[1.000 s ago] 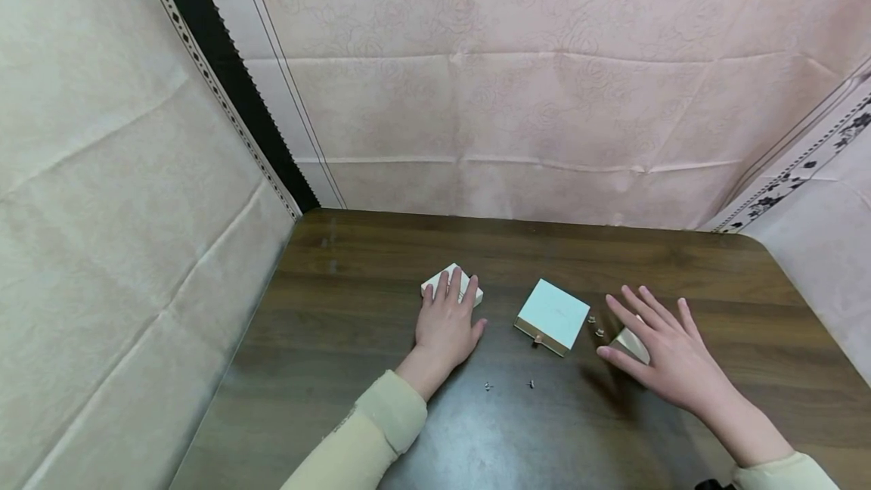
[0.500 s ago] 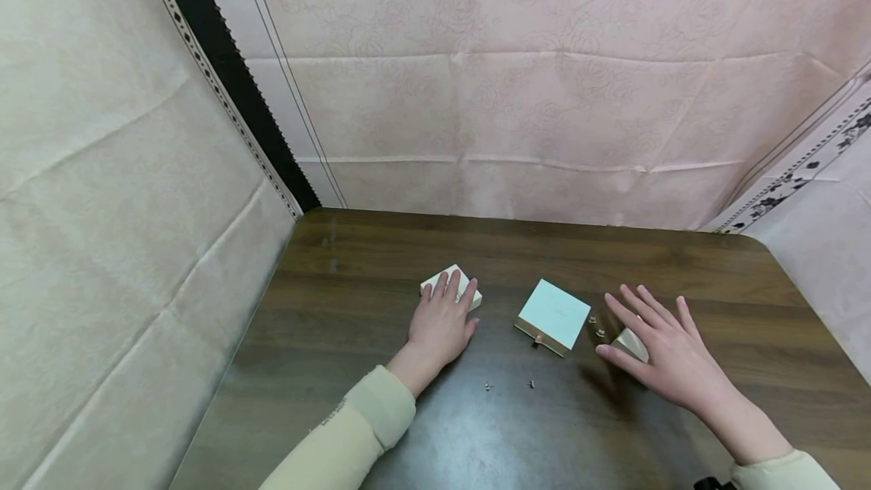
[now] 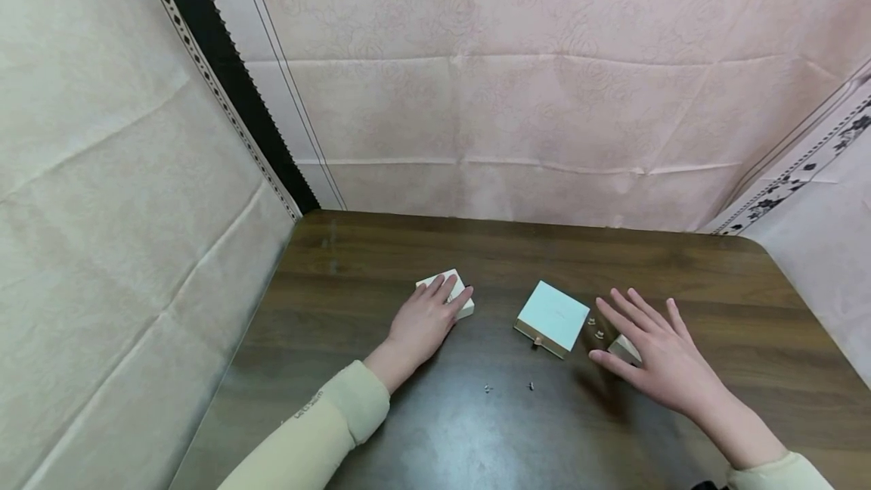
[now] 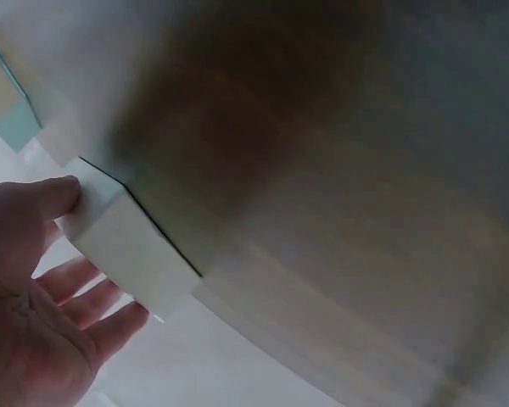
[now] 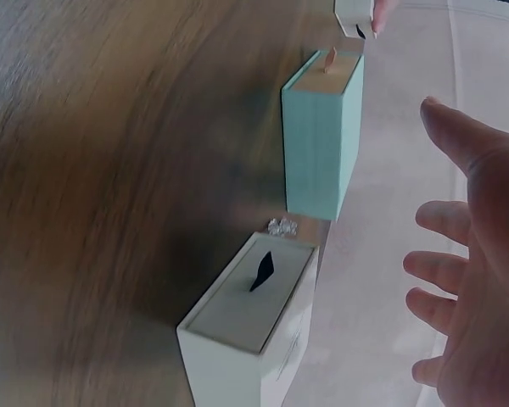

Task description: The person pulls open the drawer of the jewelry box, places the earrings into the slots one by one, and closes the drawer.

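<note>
In the head view my left hand (image 3: 420, 326) lies over a small white box (image 3: 466, 313) left of centre. The left wrist view has the thumb against the end of this white box (image 4: 136, 254) and the fingers on its top. My right hand (image 3: 663, 358) is spread, palm down, over a second white box (image 3: 624, 351). The right wrist view puts that second box (image 5: 246, 309), with its dark pull tab, apart from the hand (image 5: 483, 271). Between the hands stands a turquoise drawer box (image 3: 553, 314) with a small tab on its front.
Small shiny pieces (image 3: 595, 328) lie between the turquoise box and the right-hand white box. Two more tiny shiny pieces (image 3: 531, 386) lie nearer the front of the brown wooden table (image 3: 367, 248). Pale cloth (image 3: 531, 112) hangs behind the table, with more at both sides.
My left hand has drawn left and toward me, its thumb now hidden in the head view. The white box under it has turned and shifted slightly. The right hand has moved slightly left.
</note>
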`<state>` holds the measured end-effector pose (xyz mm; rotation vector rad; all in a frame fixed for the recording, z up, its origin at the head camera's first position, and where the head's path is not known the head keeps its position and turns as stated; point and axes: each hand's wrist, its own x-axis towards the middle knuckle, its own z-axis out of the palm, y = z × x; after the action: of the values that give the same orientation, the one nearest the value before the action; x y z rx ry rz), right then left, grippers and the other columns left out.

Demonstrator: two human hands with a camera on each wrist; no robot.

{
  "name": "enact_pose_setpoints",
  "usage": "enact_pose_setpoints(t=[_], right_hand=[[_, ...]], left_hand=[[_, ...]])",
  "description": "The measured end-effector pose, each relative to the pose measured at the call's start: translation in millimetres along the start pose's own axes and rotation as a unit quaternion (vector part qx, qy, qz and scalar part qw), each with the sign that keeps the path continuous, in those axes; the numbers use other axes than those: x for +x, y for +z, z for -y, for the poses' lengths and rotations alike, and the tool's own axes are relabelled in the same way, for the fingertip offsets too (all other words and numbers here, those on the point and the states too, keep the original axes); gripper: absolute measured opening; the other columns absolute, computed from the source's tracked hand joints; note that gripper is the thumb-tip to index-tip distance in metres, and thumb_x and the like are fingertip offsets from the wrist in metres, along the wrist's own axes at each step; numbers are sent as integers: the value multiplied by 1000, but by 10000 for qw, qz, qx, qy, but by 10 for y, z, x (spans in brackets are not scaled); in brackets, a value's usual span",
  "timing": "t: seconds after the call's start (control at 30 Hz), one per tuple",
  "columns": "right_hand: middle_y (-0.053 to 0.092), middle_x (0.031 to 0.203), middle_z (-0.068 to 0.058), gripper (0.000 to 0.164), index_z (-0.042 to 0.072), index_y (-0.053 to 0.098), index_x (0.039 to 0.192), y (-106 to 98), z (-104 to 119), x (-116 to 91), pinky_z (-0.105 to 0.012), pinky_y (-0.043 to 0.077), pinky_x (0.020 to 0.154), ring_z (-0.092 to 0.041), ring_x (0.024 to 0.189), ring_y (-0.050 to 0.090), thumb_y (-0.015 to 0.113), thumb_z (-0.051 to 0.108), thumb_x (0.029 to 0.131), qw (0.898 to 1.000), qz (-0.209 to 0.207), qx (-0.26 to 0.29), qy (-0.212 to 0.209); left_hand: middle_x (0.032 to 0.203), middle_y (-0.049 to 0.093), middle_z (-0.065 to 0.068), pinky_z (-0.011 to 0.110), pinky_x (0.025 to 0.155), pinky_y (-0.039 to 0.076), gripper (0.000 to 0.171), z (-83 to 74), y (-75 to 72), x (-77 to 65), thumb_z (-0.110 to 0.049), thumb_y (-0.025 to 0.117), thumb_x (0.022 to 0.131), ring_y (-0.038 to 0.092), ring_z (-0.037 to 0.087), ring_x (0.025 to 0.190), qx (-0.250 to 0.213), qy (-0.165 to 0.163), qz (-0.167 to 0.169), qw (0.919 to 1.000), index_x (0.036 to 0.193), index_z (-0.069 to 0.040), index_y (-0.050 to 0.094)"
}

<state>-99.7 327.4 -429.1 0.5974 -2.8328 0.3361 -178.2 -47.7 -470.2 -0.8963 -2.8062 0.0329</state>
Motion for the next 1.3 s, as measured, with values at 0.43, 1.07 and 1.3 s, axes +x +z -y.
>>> enact_pose_setpoints(t=[0.43,1.07,1.3], right_hand=[[47,165,-17,79,18,52,160,24,221,160,-58,-1,132,-33,159,34,78,53,94,9994,9,119,-326],[45,167,-12,78,18,52,161,26,500,470,-64,8,130,-42,155,38,76,54,97,9980,284,339,-446],[44,168,-9,76,20,50,162,23,565,636,-66,11,129,-37,157,36,75,52,98,9965,442,405,-579]], left_hand=[[161,52,13,49,115,50,51,205,24,-87,-23,68,108,51,31,148,-190,636,-86,9978,157,-22,56],[162,51,13,48,117,47,52,488,78,-84,-22,66,108,50,31,149,-175,1440,-207,9892,159,-22,55],[161,53,14,47,116,48,52,548,79,-72,-21,68,107,53,32,147,-83,1642,-302,9859,158,-21,56]])
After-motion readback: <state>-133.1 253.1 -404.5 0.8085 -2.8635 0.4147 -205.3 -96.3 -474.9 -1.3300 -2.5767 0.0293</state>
